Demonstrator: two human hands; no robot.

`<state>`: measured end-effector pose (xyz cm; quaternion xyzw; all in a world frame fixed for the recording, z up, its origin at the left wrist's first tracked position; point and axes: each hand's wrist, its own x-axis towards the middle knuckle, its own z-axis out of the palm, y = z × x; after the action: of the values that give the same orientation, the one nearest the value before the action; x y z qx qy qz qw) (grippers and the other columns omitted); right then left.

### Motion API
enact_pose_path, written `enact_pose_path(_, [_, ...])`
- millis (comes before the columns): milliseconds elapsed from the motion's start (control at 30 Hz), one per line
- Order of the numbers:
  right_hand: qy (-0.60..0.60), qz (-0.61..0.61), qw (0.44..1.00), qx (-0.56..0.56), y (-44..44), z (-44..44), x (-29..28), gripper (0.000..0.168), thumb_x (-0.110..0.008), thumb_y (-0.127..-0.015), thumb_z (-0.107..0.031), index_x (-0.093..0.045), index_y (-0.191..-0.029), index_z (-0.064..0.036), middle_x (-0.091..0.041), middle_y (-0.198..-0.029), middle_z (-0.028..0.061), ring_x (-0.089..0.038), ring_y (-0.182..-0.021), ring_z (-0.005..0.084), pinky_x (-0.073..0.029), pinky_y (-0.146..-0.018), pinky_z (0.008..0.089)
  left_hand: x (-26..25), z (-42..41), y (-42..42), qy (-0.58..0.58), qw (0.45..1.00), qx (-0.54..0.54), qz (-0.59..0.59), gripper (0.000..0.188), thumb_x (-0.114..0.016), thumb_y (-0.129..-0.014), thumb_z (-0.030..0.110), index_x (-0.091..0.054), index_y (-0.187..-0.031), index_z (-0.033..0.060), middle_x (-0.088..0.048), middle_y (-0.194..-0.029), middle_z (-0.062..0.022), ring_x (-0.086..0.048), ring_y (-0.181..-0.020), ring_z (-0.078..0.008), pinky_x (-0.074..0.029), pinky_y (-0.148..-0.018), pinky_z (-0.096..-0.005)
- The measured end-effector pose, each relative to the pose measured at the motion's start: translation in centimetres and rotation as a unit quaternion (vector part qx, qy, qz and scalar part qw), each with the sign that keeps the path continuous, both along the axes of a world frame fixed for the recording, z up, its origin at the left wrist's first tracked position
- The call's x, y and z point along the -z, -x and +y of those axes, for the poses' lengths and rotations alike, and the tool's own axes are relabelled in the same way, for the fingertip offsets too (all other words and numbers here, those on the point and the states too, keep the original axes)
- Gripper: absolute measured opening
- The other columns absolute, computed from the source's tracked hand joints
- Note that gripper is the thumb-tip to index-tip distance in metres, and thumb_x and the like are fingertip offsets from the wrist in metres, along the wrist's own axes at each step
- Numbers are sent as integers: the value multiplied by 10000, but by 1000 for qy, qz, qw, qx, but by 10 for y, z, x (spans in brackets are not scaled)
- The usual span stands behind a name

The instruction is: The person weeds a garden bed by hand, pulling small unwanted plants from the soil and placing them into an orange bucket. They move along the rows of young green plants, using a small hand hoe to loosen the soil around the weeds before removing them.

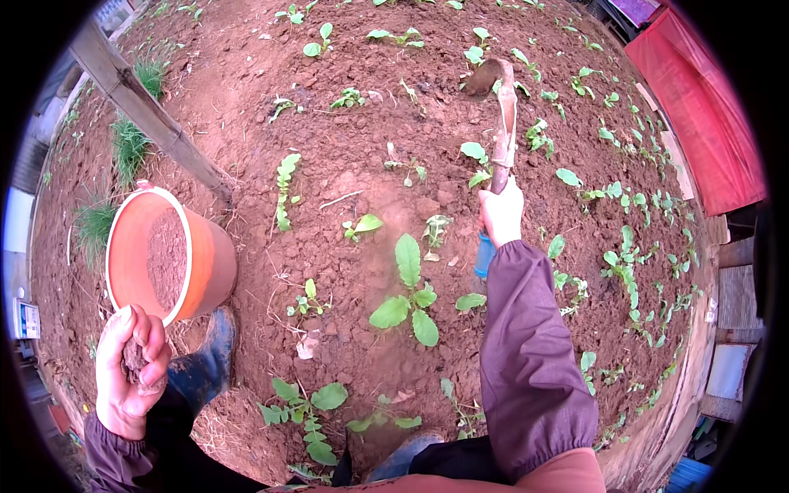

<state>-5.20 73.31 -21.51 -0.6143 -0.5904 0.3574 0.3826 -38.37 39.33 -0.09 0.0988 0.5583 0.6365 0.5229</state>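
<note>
My left hand is closed around a clump of reddish-brown soil, just in front of an orange bucket with a white rim. Loose soil lies in the bucket, which is tilted in view. In my right hand is the handle of a small curved hoe; its rusty metal head is over the soil among seedlings, and a blue grip end shows below my fist. Between my hands a leafy green seedling grows in the bed, with smaller, partly wilted seedlings around it.
A bamboo pole leans into the bed at the upper left, near grassy tufts. My blue boots stand among plants at the bottom. Rows of seedlings fill the right side, bordered by boards and a red sheet.
</note>
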Motion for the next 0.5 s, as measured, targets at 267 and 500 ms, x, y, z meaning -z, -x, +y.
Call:
enact_pose_path(267, [216, -83, 973, 8, 37, 24, 59, 91, -438, -714, -4, -480, -776, 48, -489, -489, 119, -480, -346, 208, -374, -326, 346, -4, -4, -7, 6, 1000, 6, 12, 304, -503, -880, 237, -414, -654, 55, -399, -547, -68, -312, -340, -94, -226, -280, -184])
enact_pose_path(500, [167, -134, 977, -4, 21, 7, 120, 145, -462, -741, -44, -518, -800, 75, -520, -508, 124, -513, -371, 219, -398, -345, 354, -6, -2, -8, -6, 1000, -14, 12, 315, -509, -881, 248, -410, -652, 56, -397, -538, -63, -327, -336, -95, -242, -274, -184])
